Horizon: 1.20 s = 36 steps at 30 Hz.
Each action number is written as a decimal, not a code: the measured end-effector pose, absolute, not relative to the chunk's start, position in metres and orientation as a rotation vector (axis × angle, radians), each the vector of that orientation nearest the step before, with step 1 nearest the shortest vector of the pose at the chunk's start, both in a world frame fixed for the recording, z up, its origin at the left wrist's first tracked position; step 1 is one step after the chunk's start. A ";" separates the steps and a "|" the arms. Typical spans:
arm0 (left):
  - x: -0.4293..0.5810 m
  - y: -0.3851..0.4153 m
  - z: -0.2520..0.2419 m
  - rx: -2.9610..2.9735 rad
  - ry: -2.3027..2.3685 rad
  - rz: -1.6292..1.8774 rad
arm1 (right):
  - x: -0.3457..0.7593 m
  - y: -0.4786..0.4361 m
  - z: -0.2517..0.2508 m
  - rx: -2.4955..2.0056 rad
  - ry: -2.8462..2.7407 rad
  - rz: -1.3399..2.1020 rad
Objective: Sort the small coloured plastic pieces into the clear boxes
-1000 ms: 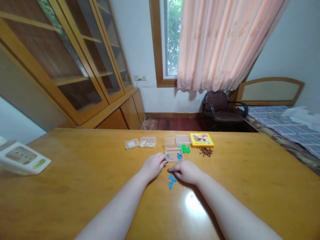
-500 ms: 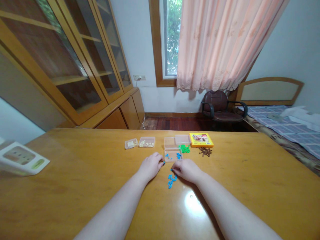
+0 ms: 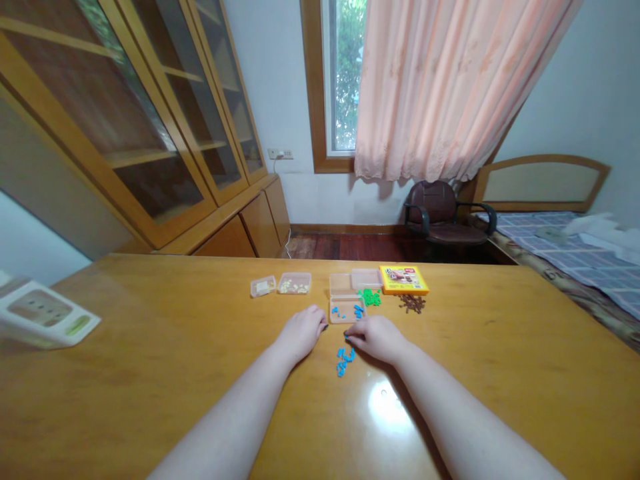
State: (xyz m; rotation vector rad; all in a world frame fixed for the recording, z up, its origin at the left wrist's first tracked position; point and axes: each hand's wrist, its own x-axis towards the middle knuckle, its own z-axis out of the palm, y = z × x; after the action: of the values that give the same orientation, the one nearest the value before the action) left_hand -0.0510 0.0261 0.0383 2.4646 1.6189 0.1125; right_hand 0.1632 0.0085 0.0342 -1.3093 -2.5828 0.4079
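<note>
My right hand (image 3: 376, 338) pinches a small blue piece (image 3: 347, 338) just above the table, its fingertips pointing left. Below those fingers lies a loose pile of small blue pieces (image 3: 342, 365). My left hand (image 3: 304, 332) rests on the wood with curled fingers, near the front left corner of an open clear plastic box (image 3: 345, 321); whatever its fingertips hold, if anything, is too small to make out. Inside the box, several blue pieces (image 3: 359, 311) sit mostly at the right, with a few others at the left. The lid (image 3: 340, 285) is folded back.
Green pieces (image 3: 370, 297) are heaped right of the box, brown pieces (image 3: 412, 304) farther right. A yellow package (image 3: 404, 279) stands behind them. Clear boxes with cream pieces (image 3: 294, 287) are back left. A white container (image 3: 47, 313) occupies the table's left edge.
The right fingertips have shifted slightly up toward the box, away from the blue pile. My left hand stays nearly in place, and the whole view has moved a little.
</note>
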 end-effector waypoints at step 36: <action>-0.047 0.014 0.050 2.485 0.980 0.171 | 0.178 0.017 0.027 -1.187 -2.330 1.006</action>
State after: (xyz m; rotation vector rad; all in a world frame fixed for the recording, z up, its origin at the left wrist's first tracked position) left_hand -0.0472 0.0137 0.0500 2.4852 0.9804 0.1709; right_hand 0.1779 0.0167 0.0268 -1.1871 -2.3303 1.0061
